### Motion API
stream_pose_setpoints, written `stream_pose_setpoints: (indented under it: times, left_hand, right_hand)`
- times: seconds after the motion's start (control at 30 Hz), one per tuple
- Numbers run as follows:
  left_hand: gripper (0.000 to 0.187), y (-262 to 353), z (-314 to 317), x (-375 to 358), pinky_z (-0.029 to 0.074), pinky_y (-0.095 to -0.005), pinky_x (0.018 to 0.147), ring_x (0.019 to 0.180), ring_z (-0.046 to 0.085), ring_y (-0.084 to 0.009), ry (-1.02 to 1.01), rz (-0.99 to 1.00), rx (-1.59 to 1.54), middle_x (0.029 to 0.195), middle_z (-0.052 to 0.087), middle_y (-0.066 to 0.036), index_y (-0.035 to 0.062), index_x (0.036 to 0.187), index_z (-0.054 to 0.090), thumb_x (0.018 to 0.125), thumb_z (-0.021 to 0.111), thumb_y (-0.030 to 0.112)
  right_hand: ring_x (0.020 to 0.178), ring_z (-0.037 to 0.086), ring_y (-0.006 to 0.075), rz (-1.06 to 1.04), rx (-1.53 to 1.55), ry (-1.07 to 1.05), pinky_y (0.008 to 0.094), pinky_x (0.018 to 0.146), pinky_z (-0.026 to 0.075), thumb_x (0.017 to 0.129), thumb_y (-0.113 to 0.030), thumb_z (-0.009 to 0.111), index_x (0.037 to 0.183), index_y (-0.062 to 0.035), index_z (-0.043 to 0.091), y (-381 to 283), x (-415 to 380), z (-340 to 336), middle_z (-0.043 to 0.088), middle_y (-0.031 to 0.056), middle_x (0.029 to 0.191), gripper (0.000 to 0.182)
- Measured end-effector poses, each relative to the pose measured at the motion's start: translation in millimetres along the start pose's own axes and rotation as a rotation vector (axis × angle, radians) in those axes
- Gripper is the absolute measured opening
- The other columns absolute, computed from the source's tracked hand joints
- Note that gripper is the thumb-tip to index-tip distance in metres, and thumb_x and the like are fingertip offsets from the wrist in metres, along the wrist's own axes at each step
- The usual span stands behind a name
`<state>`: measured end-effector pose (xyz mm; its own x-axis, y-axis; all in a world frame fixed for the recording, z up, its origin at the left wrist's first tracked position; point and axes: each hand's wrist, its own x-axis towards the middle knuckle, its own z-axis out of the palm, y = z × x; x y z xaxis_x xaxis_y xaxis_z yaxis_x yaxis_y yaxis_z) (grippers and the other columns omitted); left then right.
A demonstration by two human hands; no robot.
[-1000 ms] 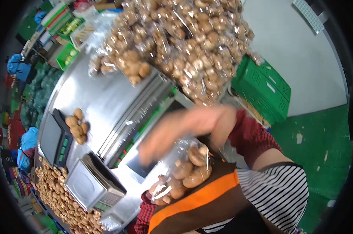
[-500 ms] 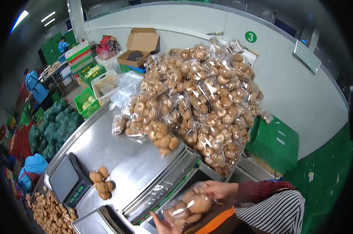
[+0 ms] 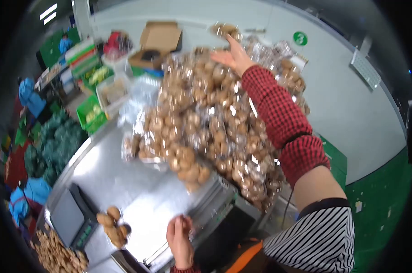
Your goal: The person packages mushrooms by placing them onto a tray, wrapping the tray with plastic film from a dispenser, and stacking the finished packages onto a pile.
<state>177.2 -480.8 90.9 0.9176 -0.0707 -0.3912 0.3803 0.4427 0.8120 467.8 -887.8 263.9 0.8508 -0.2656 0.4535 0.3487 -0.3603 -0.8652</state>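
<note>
My right hand [image 3: 233, 57] is stretched far over a heap of bagged mushrooms [image 3: 219, 104], open with its fingers spread. Just above its fingertips, against the white wall, is a clear bag of brown mushrooms [image 3: 226, 31], blurred. Low in the middle, my left hand [image 3: 180, 241] is over the metal table's front edge by a film-wrapping machine [image 3: 228, 214]. Its fingers are loosely bent and a little apart, with nothing visible in them. Left of it, a small group of loose mushrooms [image 3: 112, 226] lies on the metal table [image 3: 142, 195], beside a digital scale [image 3: 74, 217].
A pile of loose mushrooms [image 3: 58, 252] lies at the lower left. Green net sacks [image 3: 53, 143], crates [image 3: 91, 113] and an open cardboard box [image 3: 160, 36] stand beyond the table. Co-workers in blue [image 3: 30, 98] are at the left. A green crate [image 3: 335, 159] stands at the right.
The bag of mushrooms has gone from between my hands to above the far side of the heap. My right arm has reached out, its hand now open; my left hand has risen, without the bag.
</note>
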Motion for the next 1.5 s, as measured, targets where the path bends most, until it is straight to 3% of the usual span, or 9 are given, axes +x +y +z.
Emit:
stream_pose_setpoints:
  times: [0.1, 0.23, 0.37, 0.67, 1.03, 1.1, 1.17, 1.33, 1.5]
  left_hand:
    - [0.03, -11, 12, 5, 0.046, -0.0319, 0.082, 0.091, 0.058, -0.0218, 0.05, 0.235, 0.344, 0.098, 0.059, -0.01, -0.0074, 0.113, 0.055, 0.094, 0.063, 0.014]
    - [0.071, -22, 41, 30, 0.038, -0.0433, 0.102, 0.12, 0.046, -0.0378, 0.143, 0.72, 0.985, 0.128, 0.046, -0.026, -0.008, 0.129, 0.044, 0.077, 0.081, 0.024]
    - [0.106, -33, 82, 63, 0.028, -0.0505, 0.111, 0.132, 0.033, -0.0485, 0.138, 0.748, 1.189, 0.143, 0.033, -0.034, -0.0082, 0.141, 0.029, 0.066, 0.087, 0.038]
    - [0.102, -3, -24, 87, 0.036, -0.0463, 0.108, 0.129, 0.041, -0.0435, 0.073, 0.65, 1.259, 0.14, 0.042, -0.028, -0.0001, 0.14, 0.041, 0.055, 0.092, 0.026]
    - [0.114, 55, -101, 25, 0.031, -0.0435, 0.115, 0.14, 0.03, -0.0419, -0.08, 0.491, 1.273, 0.152, 0.025, -0.03, 0.0051, 0.15, 0.028, 0.053, 0.089, 0.009]
    - [0.083, 50, -112, -16, 0.037, -0.0405, 0.108, 0.129, 0.046, -0.0382, 0.151, 0.647, 1.108, 0.139, 0.046, -0.025, -0.0007, 0.138, 0.043, 0.066, 0.083, 0.005]
    - [0.028, 32, -135, -52, 0.048, -0.044, 0.078, 0.081, 0.06, -0.0322, 0.599, 0.489, 1.113, 0.082, 0.062, -0.016, -0.008, 0.093, 0.065, 0.079, 0.076, 0.013]
    - [0.039, -16, -139, -71, 0.045, -0.0458, 0.067, 0.074, 0.059, -0.0332, 0.797, 0.529, 1.738, 0.075, 0.063, -0.014, 0.0049, 0.073, 0.074, 0.076, 0.077, 0.044]
    - [0.037, -22, -135, -49, 0.046, -0.043, 0.063, 0.065, 0.059, -0.0368, 0.617, 0.326, 1.336, 0.072, 0.064, -0.017, -0.0011, 0.071, 0.067, 0.083, 0.072, 0.034]
  right_hand:
    - [0.093, 0.069, 0.0281, 0.471, 0.557, -0.432, 0.034, 0.081, 0.059, 0.097, -0.034, 0.059, 0.12, 0.0042, 0.053, 52, -23, 61, 0.068, 0.0192, 0.105, 0.045]
    - [0.104, 0.064, 0.0305, -0.245, -0.351, -0.864, 0.0423, 0.096, 0.047, 0.09, -0.039, 0.063, 0.119, -0.0103, 0.066, 84, -138, 136, 0.069, 0.0133, 0.109, 0.041]
    - [0.105, 0.062, 0.0337, -0.577, -0.376, -0.662, 0.0406, 0.094, 0.047, 0.089, -0.037, 0.064, 0.107, -0.0082, 0.071, 116, -188, 177, 0.068, 0.0143, 0.112, 0.034]
    - [0.11, 0.054, 0.0398, 0.148, -0.645, -0.258, 0.0496, 0.094, 0.043, 0.091, -0.047, 0.056, 0.113, 0.0013, 0.062, 67, -284, 228, 0.06, 0.0205, 0.115, 0.053]
    - [0.115, 0.058, 0.0369, 0.371, -0.331, -0.564, 0.0405, 0.101, 0.043, 0.097, -0.046, 0.049, 0.129, 0.0034, 0.053, 24, -329, 164, 0.062, 0.0245, 0.12, 0.059]
    - [0.111, 0.06, 0.0348, 0.359, -0.409, -0.568, 0.0411, 0.096, 0.045, 0.095, -0.047, 0.051, 0.114, 0.001, 0.065, 30, -330, 117, 0.065, 0.0241, 0.112, 0.053]
    - [0.108, 0.061, 0.0344, 0.377, -0.478, -0.578, 0.0427, 0.094, 0.046, 0.094, -0.049, 0.053, 0.103, -0.0011, 0.071, 30, -338, 87, 0.067, 0.0239, 0.105, 0.052]
    - [0.082, 0.066, 0.0348, -0.008, -0.945, -0.617, 0.0482, 0.076, 0.05, 0.087, -0.058, 0.057, 0.075, -0.0053, 0.076, 19, -382, 100, 0.069, 0.0186, 0.086, 0.057]
    - [0.079, 0.066, 0.0367, 0.208, -0.72, -0.684, 0.0459, 0.071, 0.051, 0.082, -0.043, 0.069, 0.083, -0.0025, 0.071, 18, -389, 125, 0.068, 0.0188, 0.08, 0.04]
